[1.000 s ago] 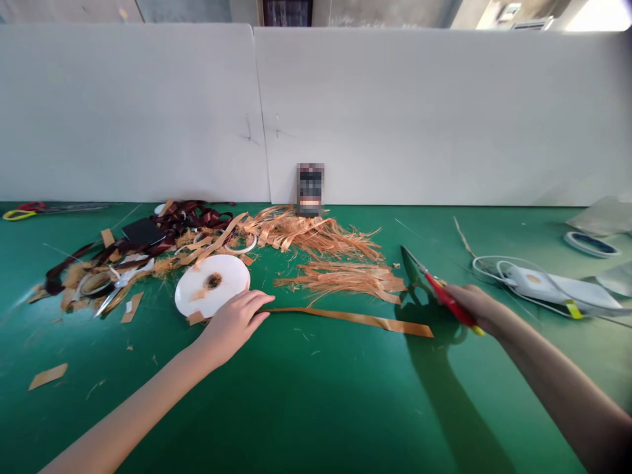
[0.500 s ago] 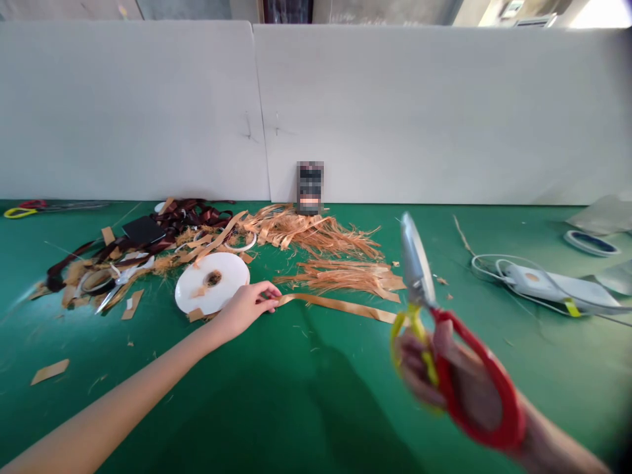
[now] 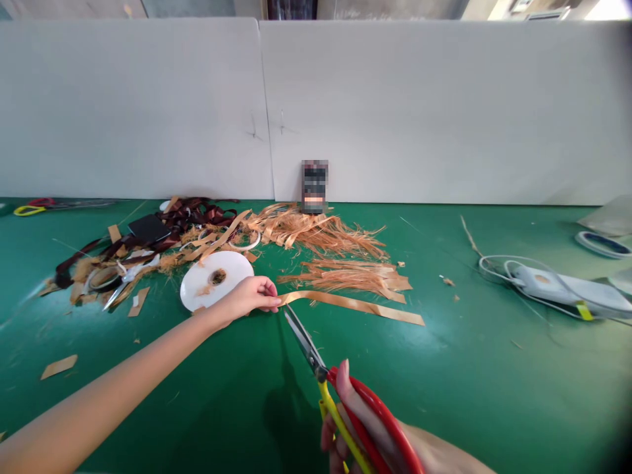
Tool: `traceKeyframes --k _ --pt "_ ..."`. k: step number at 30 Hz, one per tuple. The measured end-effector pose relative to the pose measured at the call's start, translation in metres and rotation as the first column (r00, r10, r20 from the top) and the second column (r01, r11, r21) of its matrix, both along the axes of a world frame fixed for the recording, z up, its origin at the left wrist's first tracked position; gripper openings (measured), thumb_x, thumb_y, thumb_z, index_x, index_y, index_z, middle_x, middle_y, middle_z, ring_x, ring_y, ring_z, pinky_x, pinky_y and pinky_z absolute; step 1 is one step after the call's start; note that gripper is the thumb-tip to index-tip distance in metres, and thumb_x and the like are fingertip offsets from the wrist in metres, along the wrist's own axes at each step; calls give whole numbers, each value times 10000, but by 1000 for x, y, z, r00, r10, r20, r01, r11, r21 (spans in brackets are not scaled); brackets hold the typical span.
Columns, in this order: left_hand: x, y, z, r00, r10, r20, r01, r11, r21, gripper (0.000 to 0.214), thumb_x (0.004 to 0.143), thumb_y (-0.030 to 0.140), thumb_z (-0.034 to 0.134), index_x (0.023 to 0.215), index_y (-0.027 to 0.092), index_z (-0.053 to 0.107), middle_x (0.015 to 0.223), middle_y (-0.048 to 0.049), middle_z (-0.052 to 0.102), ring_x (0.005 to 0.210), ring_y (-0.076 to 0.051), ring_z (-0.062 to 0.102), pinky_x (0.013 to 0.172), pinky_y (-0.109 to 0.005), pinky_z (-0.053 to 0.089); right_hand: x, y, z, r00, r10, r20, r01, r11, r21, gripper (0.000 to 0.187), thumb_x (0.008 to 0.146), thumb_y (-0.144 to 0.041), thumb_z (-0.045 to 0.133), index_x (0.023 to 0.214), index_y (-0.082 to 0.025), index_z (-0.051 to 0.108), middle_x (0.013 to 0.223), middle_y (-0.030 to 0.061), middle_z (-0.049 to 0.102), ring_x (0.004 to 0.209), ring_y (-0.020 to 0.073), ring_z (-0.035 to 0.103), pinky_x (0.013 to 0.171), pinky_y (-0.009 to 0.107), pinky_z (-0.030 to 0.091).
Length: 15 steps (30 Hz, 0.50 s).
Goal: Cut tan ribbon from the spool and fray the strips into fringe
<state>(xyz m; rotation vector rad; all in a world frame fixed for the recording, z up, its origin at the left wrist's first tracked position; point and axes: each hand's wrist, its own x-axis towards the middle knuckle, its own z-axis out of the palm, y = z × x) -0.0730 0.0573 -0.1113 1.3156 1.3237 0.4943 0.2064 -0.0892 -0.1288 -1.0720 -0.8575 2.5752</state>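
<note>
My left hand (image 3: 249,297) pinches the near end of a long tan ribbon strip (image 3: 355,305) that lies flat across the green table (image 3: 444,382). A white ribbon spool (image 3: 216,288) sits just behind that hand. My right hand (image 3: 365,434) grips scissors (image 3: 340,401) with red and yellow handles at the bottom of the view. Their blades are slightly apart and the tips point at the ribbon end, right next to my left fingers.
Heaps of shredded tan ribbon (image 3: 340,260) lie behind the strip. Dark brown ribbon, rings and scraps (image 3: 148,243) are piled at the left. Another pair of scissors (image 3: 34,207) lies far left. A white device with cable (image 3: 557,286) sits at the right. White partition panels (image 3: 395,105) close the back.
My right hand has swung the scissors from up at the right down to the front, bringing the blade tips to the ribbon end. My left hand has lifted that end slightly.
</note>
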Motion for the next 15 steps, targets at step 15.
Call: traceKeyframes --k 15 --pt "-4 -4 -2 997 -81 -4 81 995 -54 258 665 351 747 736 169 578 636 0 673 613 -152 642 584 -254 431 -28 9 27 980 -124 156 163 950 -268 364 728 -469 669 773 -112 616 617 18 619 566 78 601 535 153 399"
